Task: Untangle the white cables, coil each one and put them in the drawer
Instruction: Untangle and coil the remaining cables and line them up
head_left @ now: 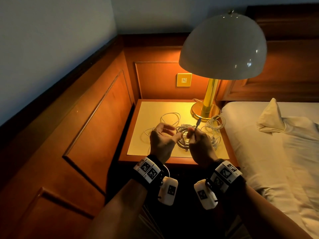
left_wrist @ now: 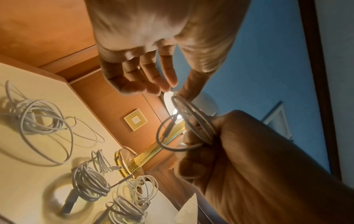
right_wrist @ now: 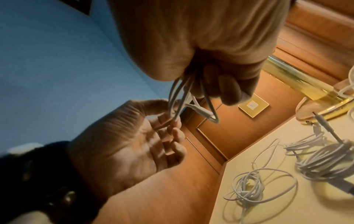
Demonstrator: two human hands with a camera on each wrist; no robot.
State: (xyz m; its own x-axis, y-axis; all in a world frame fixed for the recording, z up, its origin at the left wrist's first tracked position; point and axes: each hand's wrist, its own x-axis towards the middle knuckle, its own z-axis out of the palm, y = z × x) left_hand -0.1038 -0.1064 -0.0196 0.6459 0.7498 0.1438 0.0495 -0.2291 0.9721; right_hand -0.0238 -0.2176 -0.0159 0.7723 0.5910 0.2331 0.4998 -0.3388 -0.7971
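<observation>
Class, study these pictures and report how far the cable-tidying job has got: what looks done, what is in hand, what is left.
Done: nothing is seen stored, and no drawer shows. In hand: the right hand grips a small coil while the left hand pinches its loop. Left: a loose tangle and two rough bundles lie on the nightstand, all to be coiled and put away.

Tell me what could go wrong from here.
1. The coil is held only by the right hand, with the left hand pinching one loop. If either grip eases, the loops could spring apart.
2. The other bundles lie close together by the lamp base. Lifting one could drag its neighbour along.
</observation>
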